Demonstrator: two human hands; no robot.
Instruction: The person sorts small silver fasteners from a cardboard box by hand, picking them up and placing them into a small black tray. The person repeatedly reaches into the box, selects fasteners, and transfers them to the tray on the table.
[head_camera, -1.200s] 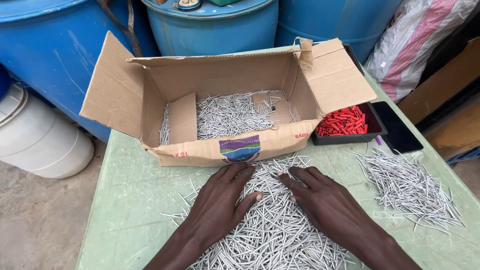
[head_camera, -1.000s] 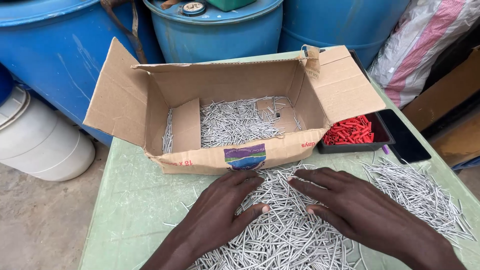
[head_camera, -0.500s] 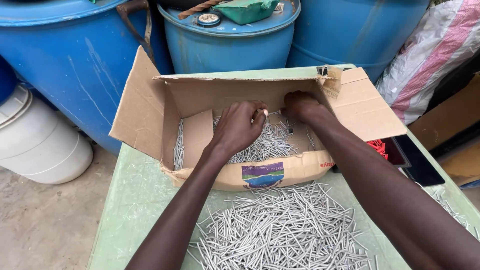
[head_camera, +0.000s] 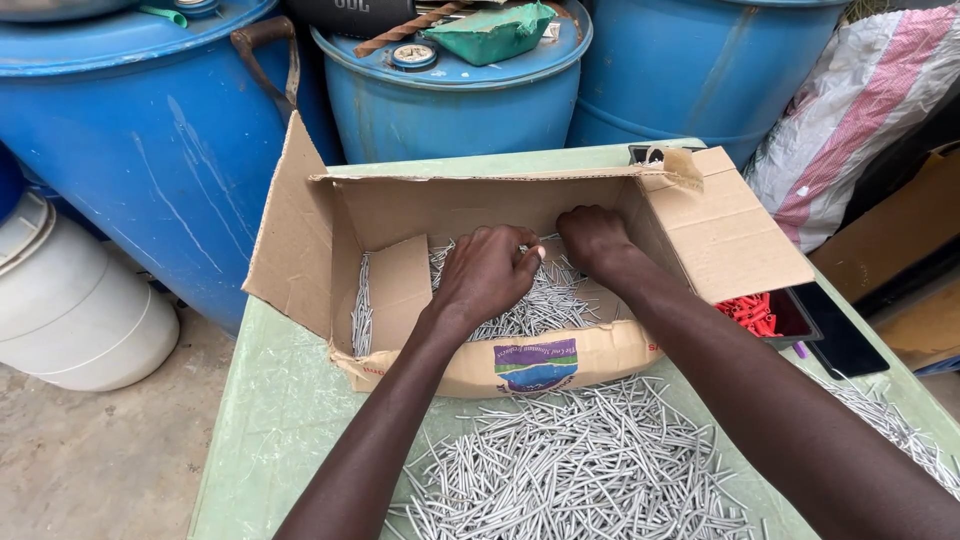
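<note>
Both hands, left (head_camera: 487, 272) and right (head_camera: 594, 238), have been moved from the loose nails (head_camera: 580, 465) into the cardboard box (head_camera: 400, 215), onto nails beneath them.

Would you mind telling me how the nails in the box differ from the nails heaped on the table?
The nails in the box lie inside cardboard walls, while the nails on the table spread loose over the green top. Both hands, left hand and right hand, rest on the box nails; nothing touches the table heap. The box nails are partly hidden by a folded flap; the table heap lies open. Both are thin, silvery nails.
</note>
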